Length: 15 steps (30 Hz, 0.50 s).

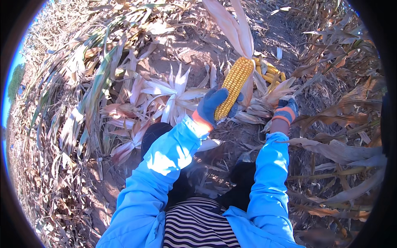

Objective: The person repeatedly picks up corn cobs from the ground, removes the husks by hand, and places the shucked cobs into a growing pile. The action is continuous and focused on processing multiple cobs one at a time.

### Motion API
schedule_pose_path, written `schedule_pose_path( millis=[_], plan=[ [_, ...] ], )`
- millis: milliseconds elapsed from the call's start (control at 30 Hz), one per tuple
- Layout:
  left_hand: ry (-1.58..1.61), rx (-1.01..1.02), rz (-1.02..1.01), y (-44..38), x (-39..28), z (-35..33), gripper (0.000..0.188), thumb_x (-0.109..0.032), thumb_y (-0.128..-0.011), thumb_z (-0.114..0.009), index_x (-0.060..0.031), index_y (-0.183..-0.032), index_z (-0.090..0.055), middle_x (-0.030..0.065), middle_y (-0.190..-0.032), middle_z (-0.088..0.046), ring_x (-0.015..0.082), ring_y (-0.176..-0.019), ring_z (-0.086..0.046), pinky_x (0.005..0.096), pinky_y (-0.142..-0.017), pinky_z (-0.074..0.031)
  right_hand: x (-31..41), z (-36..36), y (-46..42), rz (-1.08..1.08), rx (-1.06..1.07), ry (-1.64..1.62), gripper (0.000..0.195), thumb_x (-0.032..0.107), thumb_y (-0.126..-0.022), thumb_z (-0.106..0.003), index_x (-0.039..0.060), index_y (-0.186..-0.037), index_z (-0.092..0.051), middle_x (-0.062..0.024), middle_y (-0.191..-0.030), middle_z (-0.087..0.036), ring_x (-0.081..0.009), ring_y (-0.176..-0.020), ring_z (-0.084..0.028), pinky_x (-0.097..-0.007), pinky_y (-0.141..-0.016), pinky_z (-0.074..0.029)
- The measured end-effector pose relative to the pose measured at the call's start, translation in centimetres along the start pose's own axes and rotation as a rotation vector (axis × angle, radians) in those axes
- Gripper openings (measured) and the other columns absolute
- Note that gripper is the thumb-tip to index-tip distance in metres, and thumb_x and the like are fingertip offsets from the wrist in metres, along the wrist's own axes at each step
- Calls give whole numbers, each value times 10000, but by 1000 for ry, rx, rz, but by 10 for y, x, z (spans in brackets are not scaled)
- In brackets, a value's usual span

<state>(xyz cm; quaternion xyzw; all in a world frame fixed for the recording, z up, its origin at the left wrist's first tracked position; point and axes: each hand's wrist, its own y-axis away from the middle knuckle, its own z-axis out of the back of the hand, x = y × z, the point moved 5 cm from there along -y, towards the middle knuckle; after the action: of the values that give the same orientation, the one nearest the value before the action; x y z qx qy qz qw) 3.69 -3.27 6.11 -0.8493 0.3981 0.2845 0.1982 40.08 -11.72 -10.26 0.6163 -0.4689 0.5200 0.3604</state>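
A gloved hand, my left hand (pixel 214 107), grips a yellow ear of corn (pixel 234 86) near its lower end. Pale dry husk leaves (pixel 237 34) are still joined to the ear's upper end and stretch up and away from it. Farther right, my right hand (pixel 286 110), in a matching dark blue and orange glove, is at the lower edge of a dry husk (pixel 279 93); its fingers are partly hidden, and whether it grips the husk cannot be told. Just beyond lies a small pile of yellow corn ears (pixel 270 73) on the ground.
Opened, pale husks (pixel 175 93) lie on the soil left of my left hand. Dry corn stalks and leaves (pixel 90 80) are heaped along the left. More dry leaves (pixel 344 148) reach in from the right, close to my right arm. Bare soil (pixel 189 52) shows ahead.
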Motion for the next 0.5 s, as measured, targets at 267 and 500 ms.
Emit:
schedule_pose_path(
  millis=[267,500],
  plan=[
    [-25,63,-13,17,-7,0,533,-394,-829,-543,-5,-1184,-464,124,-984,-591,156,-728,-589,249,-600,-469,32,-188,234,241,1066,320,236,165,-854,-563,24,-1044,-566,-78,-964,-615,-204,-842,-594,-285,-776,-480],
    [-115,126,18,15,-15,-5,567,-358,-813,-559,-3,-1227,-406,136,-964,-587,156,-720,-586,264,-629,-488,17,-208,267,-679,1052,-376,225,188,-859,-565,29,-1018,-579,-81,-937,-622,-185,-812,-601,-286,-753,-489]
  ],
)
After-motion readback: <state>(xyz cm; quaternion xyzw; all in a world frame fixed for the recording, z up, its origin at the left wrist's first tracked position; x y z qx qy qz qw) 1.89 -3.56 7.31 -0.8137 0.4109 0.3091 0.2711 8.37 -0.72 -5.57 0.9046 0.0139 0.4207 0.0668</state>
